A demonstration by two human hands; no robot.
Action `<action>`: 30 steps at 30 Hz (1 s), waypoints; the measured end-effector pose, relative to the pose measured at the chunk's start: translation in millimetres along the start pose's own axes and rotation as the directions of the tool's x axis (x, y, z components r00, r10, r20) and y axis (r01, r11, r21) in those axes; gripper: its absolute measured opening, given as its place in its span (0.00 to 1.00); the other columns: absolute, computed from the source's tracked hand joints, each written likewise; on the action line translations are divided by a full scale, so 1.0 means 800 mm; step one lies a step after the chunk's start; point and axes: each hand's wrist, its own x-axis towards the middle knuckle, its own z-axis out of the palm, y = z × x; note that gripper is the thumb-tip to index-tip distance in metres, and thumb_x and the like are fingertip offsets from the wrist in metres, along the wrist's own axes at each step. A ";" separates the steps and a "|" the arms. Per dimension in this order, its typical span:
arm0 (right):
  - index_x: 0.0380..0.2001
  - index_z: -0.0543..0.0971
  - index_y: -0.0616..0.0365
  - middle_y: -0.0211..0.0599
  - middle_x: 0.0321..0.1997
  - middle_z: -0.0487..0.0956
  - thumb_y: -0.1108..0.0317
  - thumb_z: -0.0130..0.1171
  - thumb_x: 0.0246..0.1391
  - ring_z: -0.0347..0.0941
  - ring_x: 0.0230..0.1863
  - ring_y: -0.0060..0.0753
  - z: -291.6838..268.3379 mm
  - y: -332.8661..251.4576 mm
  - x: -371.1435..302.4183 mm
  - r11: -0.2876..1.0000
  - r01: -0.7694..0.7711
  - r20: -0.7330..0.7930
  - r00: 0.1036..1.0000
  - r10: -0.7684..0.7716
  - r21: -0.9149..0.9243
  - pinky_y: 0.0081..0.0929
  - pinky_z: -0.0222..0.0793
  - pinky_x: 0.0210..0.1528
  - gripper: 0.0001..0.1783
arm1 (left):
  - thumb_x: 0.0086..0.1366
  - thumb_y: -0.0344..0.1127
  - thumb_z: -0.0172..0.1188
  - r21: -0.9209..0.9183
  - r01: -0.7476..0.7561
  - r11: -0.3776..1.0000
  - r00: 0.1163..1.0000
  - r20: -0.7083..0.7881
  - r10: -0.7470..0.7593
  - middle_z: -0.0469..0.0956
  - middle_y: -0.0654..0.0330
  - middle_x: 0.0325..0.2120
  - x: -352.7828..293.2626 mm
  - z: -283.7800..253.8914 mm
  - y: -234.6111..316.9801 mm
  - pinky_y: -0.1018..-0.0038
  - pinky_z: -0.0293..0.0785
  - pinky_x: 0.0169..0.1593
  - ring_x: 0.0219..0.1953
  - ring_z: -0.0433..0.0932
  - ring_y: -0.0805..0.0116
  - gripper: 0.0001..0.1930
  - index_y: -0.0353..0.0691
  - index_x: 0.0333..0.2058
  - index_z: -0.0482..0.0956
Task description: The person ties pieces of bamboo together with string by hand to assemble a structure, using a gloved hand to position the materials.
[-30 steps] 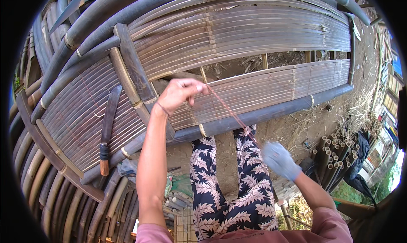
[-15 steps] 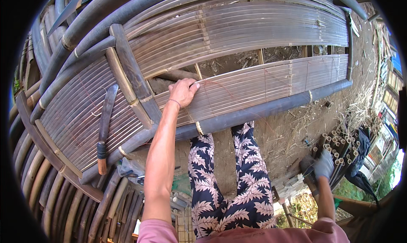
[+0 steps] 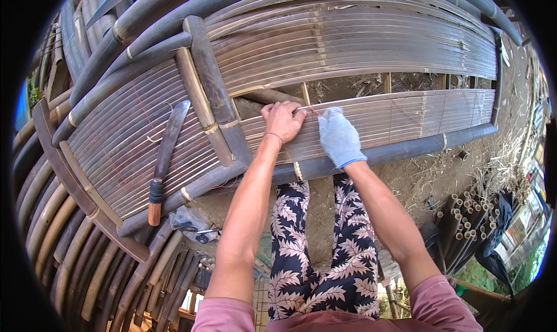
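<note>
My bare left hand (image 3: 282,121) is closed over the inner edge of a narrow panel of thin bamboo slats (image 3: 371,120), its fingers curled round the edge slat. Close to its right, my right hand (image 3: 340,138) wears a pale blue-grey glove, fingertips pinched together at the same edge. A thin reddish string (image 3: 314,110) runs from beside the left hand to the gloved fingertips. More reddish string crosses the slats in places. Beyond the gap lies a wider slat panel (image 3: 360,42). A dark bamboo pole (image 3: 406,150) borders the narrow panel on my side.
A machete (image 3: 170,140) with a wooden handle rests on the left slat section (image 3: 125,135). Curved bamboo poles (image 3: 49,216) are stacked at left. Cut bamboo tubes (image 3: 466,216) stand in a bundle at right. A plastic bag (image 3: 191,220) lies beneath the frame.
My gloved right hand has come up from the bamboo tubes at right to the slat edge beside my left hand. The left hand keeps its place on the edge; the view has shifted.
</note>
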 end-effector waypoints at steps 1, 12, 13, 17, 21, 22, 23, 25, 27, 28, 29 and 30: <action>0.40 0.76 0.59 0.48 0.40 0.76 0.63 0.49 0.60 0.77 0.39 0.49 0.017 0.032 -0.003 0.915 0.228 -0.014 0.969 -0.247 -0.332 0.44 0.73 0.44 0.12 | 0.62 0.50 0.56 -0.015 -0.034 0.999 0.998 -0.044 0.033 0.81 0.55 0.44 0.006 0.009 0.007 0.57 0.57 0.59 0.50 0.75 0.54 0.19 0.47 0.46 0.82; 0.40 0.77 0.57 0.42 0.43 0.81 0.66 0.48 0.62 0.76 0.47 0.48 -0.138 -0.005 0.059 0.732 0.411 -0.225 0.911 -0.345 0.543 0.40 0.72 0.50 0.10 | 0.66 0.46 0.51 0.048 -0.010 0.999 0.999 0.046 0.008 0.80 0.60 0.43 -0.003 -0.005 0.005 0.52 0.52 0.59 0.50 0.71 0.53 0.15 0.48 0.42 0.83; 0.40 0.77 0.57 0.42 0.42 0.81 0.65 0.48 0.63 0.77 0.45 0.48 -0.134 -0.004 0.072 0.804 0.511 -0.205 0.859 -0.469 0.305 0.41 0.74 0.47 0.11 | 0.66 0.45 0.51 0.034 -0.013 0.999 0.999 0.030 0.012 0.81 0.59 0.42 -0.002 -0.003 0.006 0.51 0.52 0.59 0.50 0.71 0.53 0.14 0.48 0.39 0.84; 0.26 0.81 0.54 0.45 0.27 0.81 0.61 0.49 0.60 0.81 0.29 0.47 -0.060 -0.001 0.042 0.955 0.227 0.067 0.974 -0.217 -0.191 0.40 0.79 0.30 0.15 | 0.66 0.45 0.52 -0.024 -0.031 0.999 0.999 -0.038 0.031 0.82 0.60 0.40 -0.010 0.001 -0.008 0.50 0.52 0.60 0.48 0.72 0.54 0.14 0.47 0.35 0.84; 0.22 0.82 0.55 0.47 0.24 0.81 0.65 0.50 0.57 0.81 0.26 0.46 -0.029 -0.045 0.010 0.898 0.360 0.019 0.930 -0.367 -0.255 0.41 0.78 0.27 0.15 | 0.66 0.47 0.53 -0.031 -0.039 0.999 0.999 -0.011 0.039 0.82 0.61 0.38 -0.008 0.000 -0.006 0.52 0.52 0.59 0.46 0.73 0.56 0.14 0.48 0.36 0.84; 0.22 0.81 0.57 0.47 0.26 0.81 0.66 0.51 0.55 0.81 0.26 0.47 -0.024 -0.049 0.013 0.882 0.385 0.052 0.921 -0.386 -0.271 0.40 0.78 0.26 0.13 | 0.66 0.48 0.53 -0.032 -0.043 0.999 0.999 -0.011 0.043 0.82 0.61 0.37 -0.005 -0.001 -0.006 0.53 0.52 0.59 0.46 0.74 0.57 0.14 0.48 0.37 0.84; 0.22 0.81 0.57 0.48 0.25 0.81 0.66 0.52 0.54 0.81 0.27 0.46 -0.022 -0.048 0.011 0.875 0.415 0.024 0.906 -0.423 -0.248 0.41 0.78 0.27 0.12 | 0.66 0.48 0.53 -0.037 -0.047 0.998 0.999 0.004 0.047 0.82 0.62 0.36 -0.001 0.000 -0.008 0.53 0.52 0.59 0.45 0.73 0.56 0.15 0.48 0.37 0.85; 0.22 0.82 0.57 0.48 0.26 0.81 0.66 0.53 0.52 0.81 0.29 0.46 -0.030 -0.031 0.014 0.864 0.450 0.102 0.893 -0.438 -0.227 0.42 0.77 0.29 0.11 | 0.66 0.48 0.53 -0.054 -0.042 0.998 0.999 -0.023 0.041 0.82 0.62 0.36 -0.007 -0.005 -0.017 0.53 0.52 0.59 0.44 0.73 0.56 0.15 0.48 0.37 0.85; 0.24 0.82 0.55 0.47 0.25 0.81 0.67 0.53 0.52 0.81 0.29 0.47 -0.056 0.023 0.036 0.802 0.551 0.167 0.835 -0.525 -0.230 0.44 0.77 0.31 0.10 | 0.66 0.48 0.53 -0.036 -0.038 0.999 0.999 -0.023 0.037 0.82 0.62 0.36 -0.009 -0.004 -0.012 0.55 0.54 0.58 0.45 0.74 0.57 0.15 0.48 0.38 0.85; 0.25 0.82 0.55 0.45 0.25 0.81 0.67 0.54 0.52 0.80 0.28 0.47 -0.054 0.043 0.041 0.756 0.595 0.168 0.803 -0.572 -0.273 0.43 0.77 0.30 0.09 | 0.66 0.48 0.53 -0.043 -0.057 0.997 0.997 -0.053 0.054 0.82 0.62 0.36 -0.003 -0.006 -0.002 0.55 0.54 0.58 0.45 0.74 0.57 0.15 0.48 0.38 0.85; 0.25 0.81 0.54 0.45 0.25 0.81 0.66 0.55 0.52 0.80 0.28 0.47 -0.043 0.046 0.037 0.765 0.577 0.130 0.814 -0.566 -0.285 0.42 0.77 0.30 0.09 | 0.66 0.48 0.53 -0.044 -0.068 0.997 0.996 -0.068 0.065 0.82 0.61 0.36 -0.004 -0.004 -0.003 0.55 0.54 0.58 0.45 0.74 0.57 0.15 0.48 0.38 0.85; 0.24 0.81 0.54 0.45 0.25 0.81 0.64 0.56 0.51 0.80 0.28 0.47 -0.033 0.057 0.027 0.778 0.548 0.100 0.831 -0.547 -0.307 0.42 0.76 0.30 0.08 | 0.66 0.48 0.54 -0.061 -0.090 0.994 0.993 -0.077 0.086 0.82 0.61 0.36 -0.003 0.004 0.003 0.55 0.54 0.59 0.46 0.74 0.58 0.15 0.47 0.38 0.85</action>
